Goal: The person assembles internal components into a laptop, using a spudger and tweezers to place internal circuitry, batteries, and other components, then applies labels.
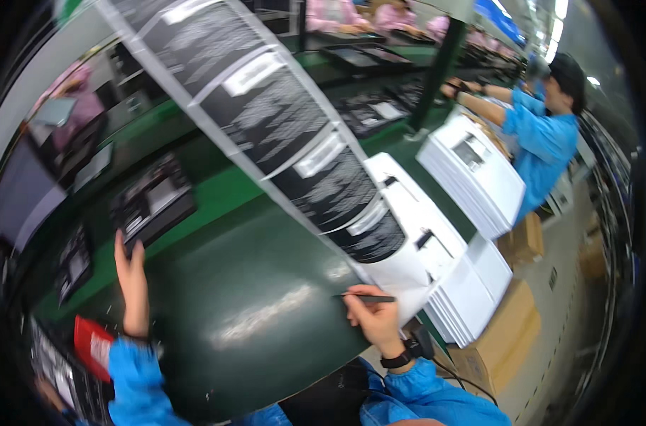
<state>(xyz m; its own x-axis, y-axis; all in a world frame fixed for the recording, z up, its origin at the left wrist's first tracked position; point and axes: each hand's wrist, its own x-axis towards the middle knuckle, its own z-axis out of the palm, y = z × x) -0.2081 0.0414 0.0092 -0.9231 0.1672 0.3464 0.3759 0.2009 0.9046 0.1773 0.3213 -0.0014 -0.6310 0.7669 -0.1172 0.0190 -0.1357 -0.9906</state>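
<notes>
My left hand reaches out on the left, its fingers apart at the near edge of a black laptop-like chassis with a grey panel. Blur hides whether the fingertips touch it. A slim black pen-like tool is gripped in my right hand, its thin tip pointing left above the dark green worktop. Just beyond that hand, a long sheet strip of black labels on pale backing slants from the upper left down to the white stacks.
A red piece lies by my left sleeve. White stacks stand to the right, with cardboard boxes below. A green post rises behind. A blue-clad person works at the right; people in pink sit across the line.
</notes>
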